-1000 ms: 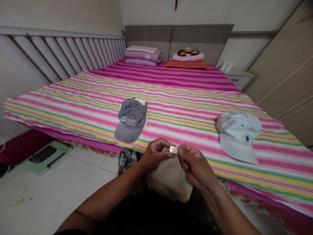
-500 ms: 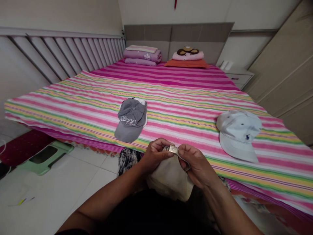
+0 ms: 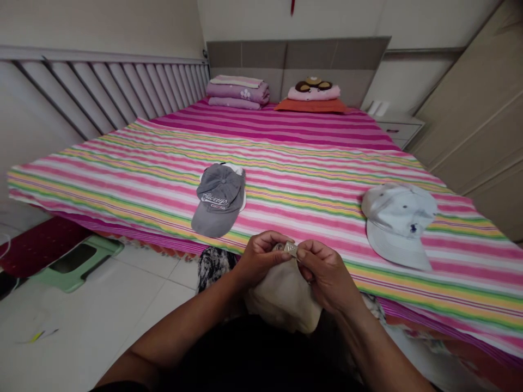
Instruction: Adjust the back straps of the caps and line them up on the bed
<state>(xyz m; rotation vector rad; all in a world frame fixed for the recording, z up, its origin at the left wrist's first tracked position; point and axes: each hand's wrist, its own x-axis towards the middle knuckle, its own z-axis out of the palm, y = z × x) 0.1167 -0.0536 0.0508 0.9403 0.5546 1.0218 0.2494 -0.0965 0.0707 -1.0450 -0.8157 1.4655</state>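
Both hands are held together over a beige cloth cap [image 3: 284, 298], which hangs below them with its crown toward me. My left hand [image 3: 260, 258] and my right hand [image 3: 327, 275] pinch a small metal strap buckle [image 3: 290, 249] at the cap's back, and the fingers hide most of the strap. Farther out on the striped bedsheet [image 3: 302, 163] lie a grey baseball cap [image 3: 218, 200] printed with white lettering, left of my hands, and a pale blue-white cap [image 3: 398, 224] with a small dark logo, to their right. Neither of those caps touches my hands.
The bed has a slatted grey rail [image 3: 102, 92] along its left side and a headboard [image 3: 298, 60] at the far end, with folded purple bedding [image 3: 237, 92] and a pillow [image 3: 314, 92]. Below the left edge stand a green stool [image 3: 75, 267] and a red mat [image 3: 41, 244].
The fingers have closed in around the buckle, and the strap end showing at my right hand in the earlier frames is now hidden. The cap has stayed in nearly the same place.
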